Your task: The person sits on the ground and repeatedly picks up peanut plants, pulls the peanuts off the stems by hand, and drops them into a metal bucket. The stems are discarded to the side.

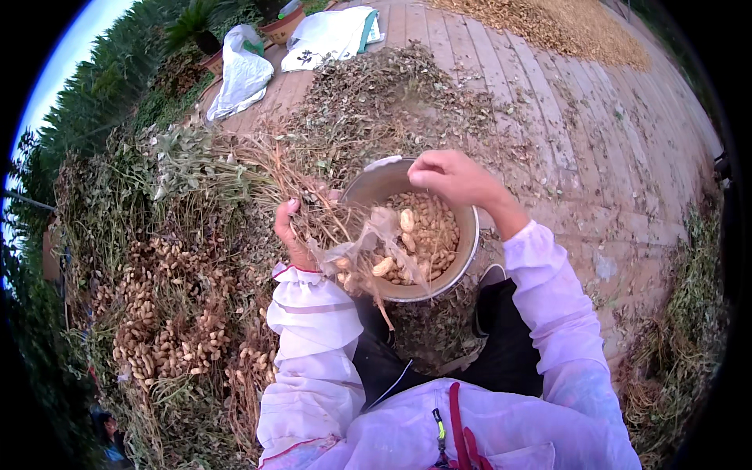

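Note:
My left hand grips a bunch of peanut plants, its stems lying to the left and its roots hanging over a metal bucket. Torn, see-through plastic film and a few peanut pods are tangled in the roots. Loose peanuts cover the bottom of the bucket. Above the bucket's far right rim is my right hand, its fingers curled down; whether anything is between them cannot be told.
Heaped peanut plants with pods lie at the left. Dry leaves litter the paving ahead. White sacks, potted plants and spread peanuts are farther off. More plants lie right. A person is at the lower left.

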`<state>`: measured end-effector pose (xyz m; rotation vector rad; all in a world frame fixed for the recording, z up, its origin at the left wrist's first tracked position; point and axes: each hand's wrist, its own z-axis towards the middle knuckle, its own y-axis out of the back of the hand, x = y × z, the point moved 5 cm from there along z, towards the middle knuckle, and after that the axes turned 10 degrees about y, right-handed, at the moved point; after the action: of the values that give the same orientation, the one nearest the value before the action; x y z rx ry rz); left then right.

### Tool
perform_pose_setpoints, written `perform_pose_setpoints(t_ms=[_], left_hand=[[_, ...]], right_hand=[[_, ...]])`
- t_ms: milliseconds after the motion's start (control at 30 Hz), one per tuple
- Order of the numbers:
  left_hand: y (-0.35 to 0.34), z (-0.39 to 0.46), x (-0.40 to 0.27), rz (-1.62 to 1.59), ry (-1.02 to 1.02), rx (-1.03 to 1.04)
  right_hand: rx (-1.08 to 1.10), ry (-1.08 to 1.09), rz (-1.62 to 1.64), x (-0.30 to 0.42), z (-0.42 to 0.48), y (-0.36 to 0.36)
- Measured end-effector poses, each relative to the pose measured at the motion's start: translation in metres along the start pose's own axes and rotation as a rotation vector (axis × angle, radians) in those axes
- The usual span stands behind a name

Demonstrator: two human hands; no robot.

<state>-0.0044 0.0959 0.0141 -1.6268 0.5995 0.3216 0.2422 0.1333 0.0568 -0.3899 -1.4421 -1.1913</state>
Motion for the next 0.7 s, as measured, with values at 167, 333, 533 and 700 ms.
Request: perform_pose_setpoints(t_ms=[167, 333, 533, 700], left_hand=[[0.011, 0.006, -0.009, 0.107, 0.004, -0.031], [0.002, 0.000, -0.009, 0.203, -0.038, -0.142], [-0.014, -0.010, -0.003, 0.129, -0.049, -0.263], [0.006, -0.001, -0.011, 0.203, -0.031, -0.268]], right_hand=[[0.326, 0.105, 0.183, 0.021, -0.017, -0.033], [0.216, 0.289, -0.440, 0.022, -0.024, -0.065], [-0.023, 0.375, -0.357, 0.009, -0.021, -0.064], [-0.260, 0.086, -0.006, 0.005, -0.021, -0.053]])
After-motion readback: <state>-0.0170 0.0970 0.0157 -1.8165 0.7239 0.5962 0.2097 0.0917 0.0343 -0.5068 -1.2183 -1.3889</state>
